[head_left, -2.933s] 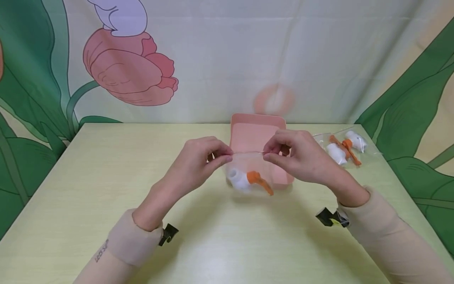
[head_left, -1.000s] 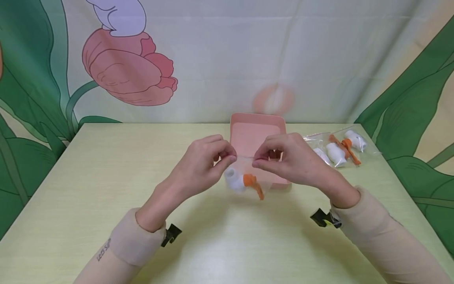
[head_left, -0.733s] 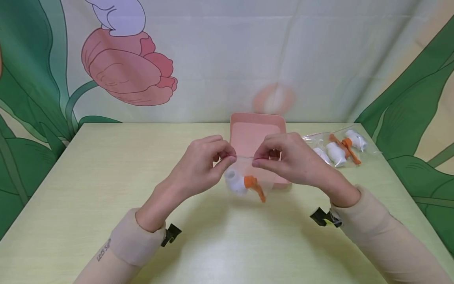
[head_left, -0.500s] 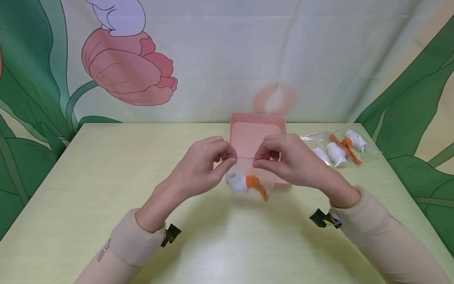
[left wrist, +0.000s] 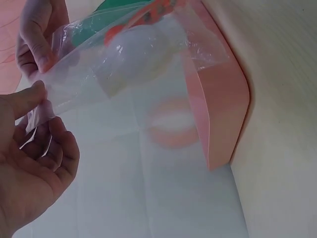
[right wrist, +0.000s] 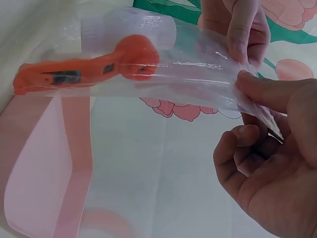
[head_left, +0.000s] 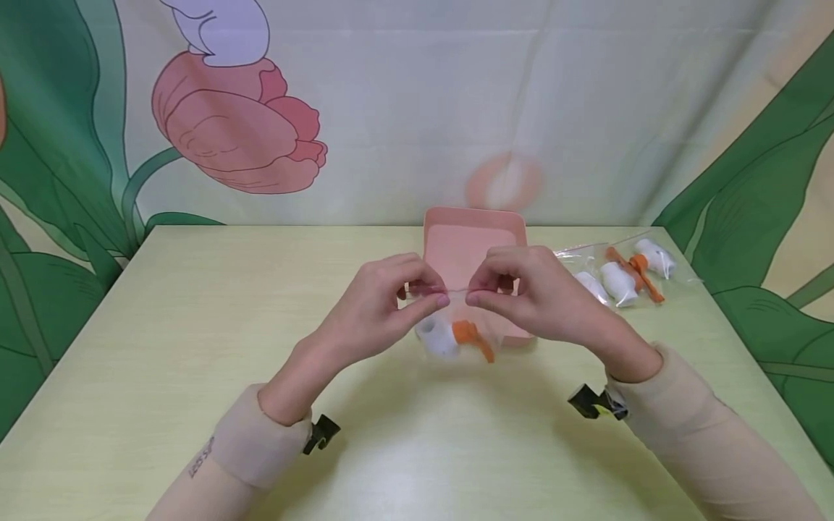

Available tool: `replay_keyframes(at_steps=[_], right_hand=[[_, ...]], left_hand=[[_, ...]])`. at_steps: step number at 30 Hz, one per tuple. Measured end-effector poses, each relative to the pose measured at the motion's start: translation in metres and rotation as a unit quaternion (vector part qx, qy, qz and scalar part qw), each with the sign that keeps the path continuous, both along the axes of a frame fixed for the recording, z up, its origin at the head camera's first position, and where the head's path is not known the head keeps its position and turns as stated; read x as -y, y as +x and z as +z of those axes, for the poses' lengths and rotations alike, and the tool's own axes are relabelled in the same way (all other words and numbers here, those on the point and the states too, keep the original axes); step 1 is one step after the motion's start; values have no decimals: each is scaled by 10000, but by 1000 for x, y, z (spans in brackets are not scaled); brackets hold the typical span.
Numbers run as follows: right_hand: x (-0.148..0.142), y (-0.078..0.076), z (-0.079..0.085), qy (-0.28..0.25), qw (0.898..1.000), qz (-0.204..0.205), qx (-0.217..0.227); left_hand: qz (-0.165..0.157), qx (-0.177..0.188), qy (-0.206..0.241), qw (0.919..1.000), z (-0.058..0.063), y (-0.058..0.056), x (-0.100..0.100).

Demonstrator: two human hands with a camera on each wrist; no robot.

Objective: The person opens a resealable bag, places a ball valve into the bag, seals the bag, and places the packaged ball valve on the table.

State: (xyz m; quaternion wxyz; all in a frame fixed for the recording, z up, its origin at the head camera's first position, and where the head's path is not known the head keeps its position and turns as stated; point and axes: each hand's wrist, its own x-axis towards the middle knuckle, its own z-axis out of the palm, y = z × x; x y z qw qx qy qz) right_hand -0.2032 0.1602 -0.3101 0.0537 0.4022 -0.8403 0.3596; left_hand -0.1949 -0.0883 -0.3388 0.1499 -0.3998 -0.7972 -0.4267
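Observation:
A clear plastic bag (right wrist: 198,82) hangs by its top edge between my two hands. My left hand (head_left: 374,311) pinches that edge between thumb and fingertips, and my right hand (head_left: 537,293) pinches it a short way to the right. Inside the bag lie a rounded white piece (head_left: 438,336) and an orange piece (head_left: 473,339) with a round end and a long arm. Dark slots show on the orange arm in the right wrist view. Part of the bag overlaps the front of a pink open box (head_left: 472,235) in the head view.
More clear bags (head_left: 586,255) with white and orange pieces lie at the table's back right. The pale wooden table (head_left: 417,449) meets a printed curtain (head_left: 384,108) behind. Each sleeve cuff carries a small black device.
My hands have come closer together along the bag's top edge. In the last half second my left hand slid right, toward the right hand, which stayed nearly still. The bag's lower end swayed slightly.

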Motion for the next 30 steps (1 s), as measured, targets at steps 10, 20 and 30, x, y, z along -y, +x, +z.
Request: replay_keyframes(at_steps=[10, 20, 30], right_hand=[[2, 0, 0, -246, 9997, -17, -29], [-1, 0, -4, -309, 9993, -199, 77], [-2, 1, -7, -323, 9986, -425, 13]], left_hand=[[70, -212, 169, 9996, 0, 1, -3], [302, -216, 387, 9986, 2, 2, -3], [434, -179, 298, 9985, 2, -3, 2]])
